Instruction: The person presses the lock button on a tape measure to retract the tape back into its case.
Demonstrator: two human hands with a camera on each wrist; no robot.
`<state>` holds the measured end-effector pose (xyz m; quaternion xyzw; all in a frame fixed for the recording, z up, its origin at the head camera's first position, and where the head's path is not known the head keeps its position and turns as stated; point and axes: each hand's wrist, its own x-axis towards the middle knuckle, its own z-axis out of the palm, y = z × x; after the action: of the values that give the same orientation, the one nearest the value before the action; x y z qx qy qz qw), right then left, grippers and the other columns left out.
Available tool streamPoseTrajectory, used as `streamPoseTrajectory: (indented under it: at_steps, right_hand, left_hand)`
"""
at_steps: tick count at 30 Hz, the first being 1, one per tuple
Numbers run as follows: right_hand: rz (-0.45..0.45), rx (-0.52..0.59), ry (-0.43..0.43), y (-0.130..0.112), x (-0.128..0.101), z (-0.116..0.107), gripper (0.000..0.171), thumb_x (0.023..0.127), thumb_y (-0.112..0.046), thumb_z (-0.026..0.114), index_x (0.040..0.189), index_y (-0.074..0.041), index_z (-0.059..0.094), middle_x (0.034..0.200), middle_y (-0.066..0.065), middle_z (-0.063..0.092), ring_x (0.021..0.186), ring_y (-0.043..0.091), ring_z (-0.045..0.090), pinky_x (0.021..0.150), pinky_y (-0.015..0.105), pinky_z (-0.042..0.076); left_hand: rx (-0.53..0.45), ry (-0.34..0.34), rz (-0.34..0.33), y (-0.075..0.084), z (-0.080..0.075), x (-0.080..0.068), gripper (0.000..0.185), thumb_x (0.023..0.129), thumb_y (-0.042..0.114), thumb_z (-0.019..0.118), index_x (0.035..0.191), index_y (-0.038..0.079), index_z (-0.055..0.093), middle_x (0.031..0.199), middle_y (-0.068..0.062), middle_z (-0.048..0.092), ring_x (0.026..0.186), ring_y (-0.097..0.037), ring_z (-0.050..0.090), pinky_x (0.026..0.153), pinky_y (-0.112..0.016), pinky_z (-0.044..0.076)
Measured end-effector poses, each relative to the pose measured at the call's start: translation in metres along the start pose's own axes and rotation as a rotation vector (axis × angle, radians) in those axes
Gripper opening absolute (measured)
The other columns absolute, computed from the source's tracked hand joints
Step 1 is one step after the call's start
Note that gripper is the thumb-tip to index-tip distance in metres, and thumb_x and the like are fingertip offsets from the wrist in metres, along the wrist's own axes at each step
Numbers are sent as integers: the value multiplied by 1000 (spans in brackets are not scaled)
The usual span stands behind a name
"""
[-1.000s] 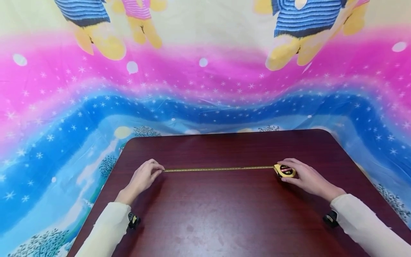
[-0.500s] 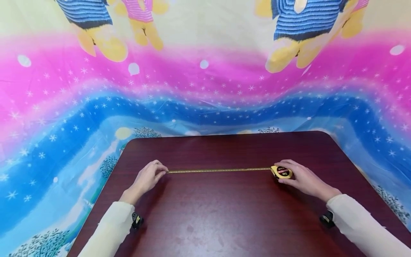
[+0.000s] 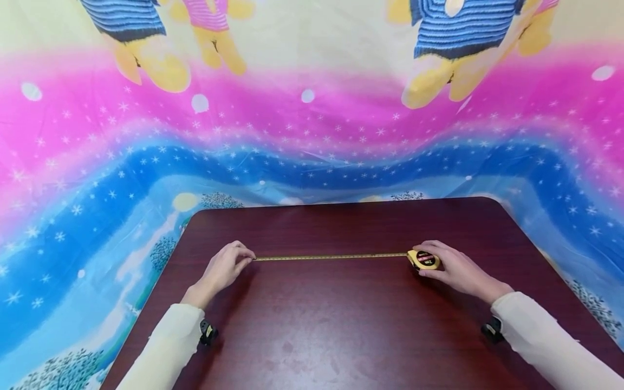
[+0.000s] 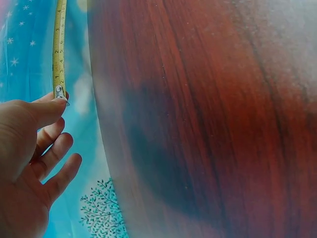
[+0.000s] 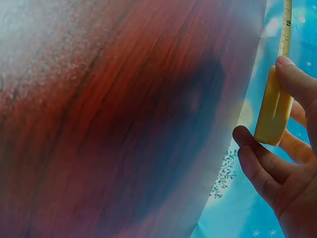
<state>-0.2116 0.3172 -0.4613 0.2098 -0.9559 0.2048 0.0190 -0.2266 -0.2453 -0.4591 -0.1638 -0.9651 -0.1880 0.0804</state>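
Note:
A yellow tape measure with a black and red label is gripped in my right hand. Its yellow blade stretches straight across to the left, above the tabletop. My left hand pinches the blade's end between thumb and forefinger. In the left wrist view the metal end hook shows at the thumb tip, while the other fingers are spread loosely. The right wrist view has the case edge-on, with the thumb on its top edge near the blade's mouth and fingers around and below it.
A dark reddish-brown table with rounded far corners lies under both hands. Behind and beside it hangs a printed cloth in pink, blue and cream. Black devices are strapped at both wrists, over pale sleeves.
My right hand has moved left with the tape measure case, and my left hand has shifted slightly right. The stretch of blade between them is shorter. Both grips stay the same.

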Motion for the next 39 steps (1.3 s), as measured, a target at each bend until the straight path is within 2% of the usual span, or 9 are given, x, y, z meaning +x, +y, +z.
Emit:
streamPoseTrajectory:
  at_steps: [7,17,26,39]
  right_hand:
    - [2,6,-8,1,-4,2,59,89,-34,79,141,-17,58,138,10,57,115,27,59,93,51,52]
    - [14,0,-9,3,-5,2,60,88,-31,79,142,-18,57,139,10,57,116,26,59,94,51,52]
    - [7,-3,13,1,-4,2,59,88,-30,80,141,-17,58,137,10,58,114,26,60,92,51,53]
    - [32,15,-24,-2,-2,3,61,88,-31,80,142,-17,56,139,12,56,117,29,58,96,55,53]
  left_hand:
    - [6,-7,15,2,0,3,10,94,13,71,97,17,80,100,2,68,95,-20,64,81,-42,54]
    - [-7,-8,13,1,9,3,10,95,13,71,98,18,79,100,2,67,94,-20,63,81,-41,54]
    - [-17,2,27,4,9,5,10,95,13,71,97,18,79,100,2,67,96,-21,63,82,-42,54]
    - [-18,-2,51,10,11,7,10,94,13,72,96,18,80,98,3,67,94,-19,63,81,-40,54]
